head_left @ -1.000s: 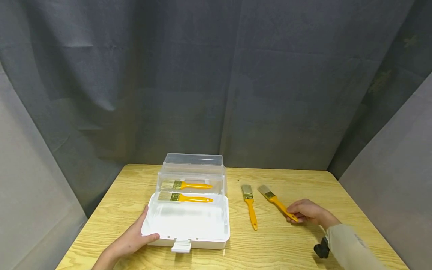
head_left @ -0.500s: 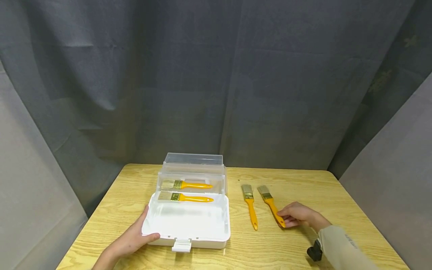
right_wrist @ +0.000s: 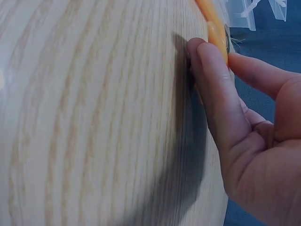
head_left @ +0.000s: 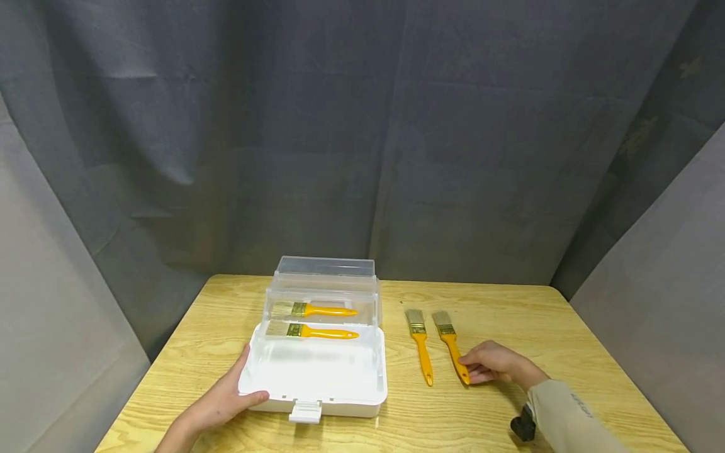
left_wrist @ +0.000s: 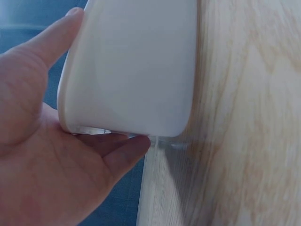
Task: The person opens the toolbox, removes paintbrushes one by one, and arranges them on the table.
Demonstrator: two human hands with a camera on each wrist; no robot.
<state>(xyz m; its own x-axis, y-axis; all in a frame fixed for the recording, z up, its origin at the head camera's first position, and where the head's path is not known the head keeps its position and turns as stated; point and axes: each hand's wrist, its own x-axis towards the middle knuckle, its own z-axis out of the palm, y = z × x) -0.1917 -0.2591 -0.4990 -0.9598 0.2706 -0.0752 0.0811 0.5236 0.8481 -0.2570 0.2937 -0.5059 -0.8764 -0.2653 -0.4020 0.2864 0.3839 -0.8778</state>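
Note:
My right hand pinches the yellow handle of a flat paintbrush between thumb and fingers, its bristles pointing away from me. In the right wrist view, the handle end shows between the fingertips, low over the wood. Just left of it lies a second paintbrush, almost parallel. With thumb at the front corner and fingers along the side, my left hand holds a white plastic box that stands open. Two like paintbrushes lie crosswise in its clear stepped trays, one farther back, one nearer.
The box's clear lid stands raised at the back, and a white latch hangs at its front. Everything rests on a wooden table. Dark grey curtain closes off the back, with lighter panels at both sides.
The right hand has moved left with the brush's handle end, turning the brush from a slant until it lies nearly parallel to its neighbour. The left hand and box have stayed in place.

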